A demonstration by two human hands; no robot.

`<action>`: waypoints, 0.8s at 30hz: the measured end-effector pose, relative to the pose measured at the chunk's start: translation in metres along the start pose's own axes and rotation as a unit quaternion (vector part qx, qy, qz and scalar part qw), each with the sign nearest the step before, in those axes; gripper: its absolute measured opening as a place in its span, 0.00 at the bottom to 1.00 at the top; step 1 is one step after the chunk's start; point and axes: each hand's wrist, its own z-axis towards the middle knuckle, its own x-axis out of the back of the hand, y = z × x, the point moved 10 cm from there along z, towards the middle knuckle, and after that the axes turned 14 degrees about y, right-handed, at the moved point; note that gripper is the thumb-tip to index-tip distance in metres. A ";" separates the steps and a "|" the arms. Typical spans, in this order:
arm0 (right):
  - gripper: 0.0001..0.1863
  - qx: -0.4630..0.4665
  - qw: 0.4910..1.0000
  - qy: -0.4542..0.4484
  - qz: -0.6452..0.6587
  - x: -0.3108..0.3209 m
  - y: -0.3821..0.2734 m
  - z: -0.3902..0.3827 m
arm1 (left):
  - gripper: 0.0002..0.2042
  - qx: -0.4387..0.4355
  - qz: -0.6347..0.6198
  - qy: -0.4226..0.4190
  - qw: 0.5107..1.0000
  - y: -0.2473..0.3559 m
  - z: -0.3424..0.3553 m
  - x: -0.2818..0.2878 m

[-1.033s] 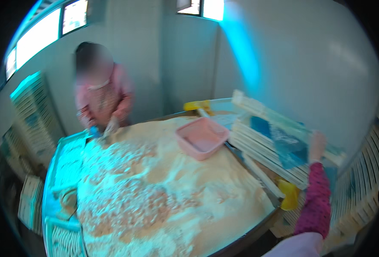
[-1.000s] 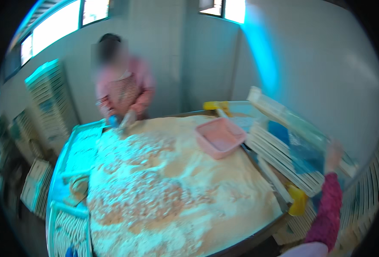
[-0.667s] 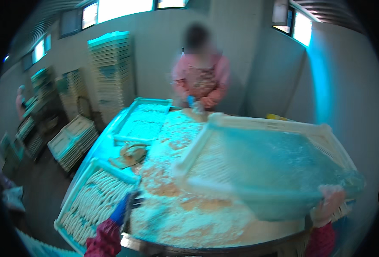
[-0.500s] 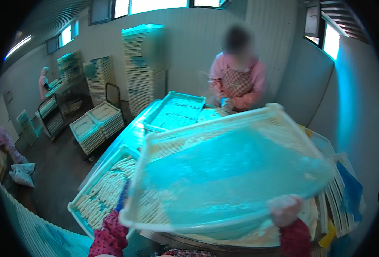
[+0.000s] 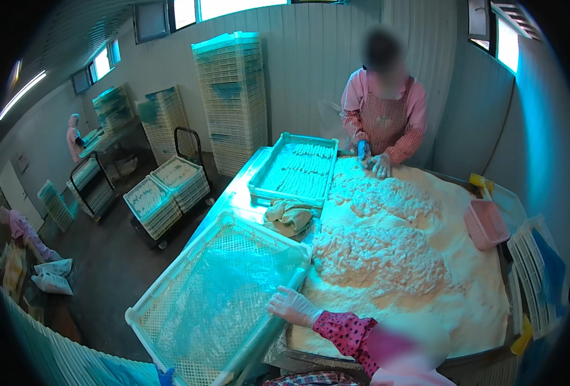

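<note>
A shallow white mesh tray [image 5: 144, 301] lined with clear bluish plastic film [image 5: 214, 293] lies tilted at the lower left. My right hand [image 5: 294, 305], in a whitish glove, grips its right rim. Of my left hand [image 5: 164, 376], only a bit of blue glove shows at the tray's near left corner, closed on the rim; the rest is out of view. To the right, pale crumbly mounds [image 5: 388, 251] lie on a flour-covered table [image 5: 471, 315]. Beyond the lined tray stands another tray [image 5: 278, 193] with rows of pale pieces.
A co-worker [image 5: 384, 116] stands across the table, hands over the powder. A crumpled cloth [image 5: 289, 215] lies between the trays. A pink basket [image 5: 485, 224] sits at the right edge. Stacked trays [image 5: 233, 96] and a loaded trolley [image 5: 166, 190] stand behind at the left.
The lined tray has swung left and down from over the table, now covering where a filled tray showed. My right hand moved left with it. The powder mounds and pink basket are uncovered.
</note>
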 end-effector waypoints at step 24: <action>0.27 -0.246 0.916 -0.313 0.053 -0.089 0.114 -0.009 | 0.33 -0.103 0.147 0.121 0.976 -0.071 -0.018 0.034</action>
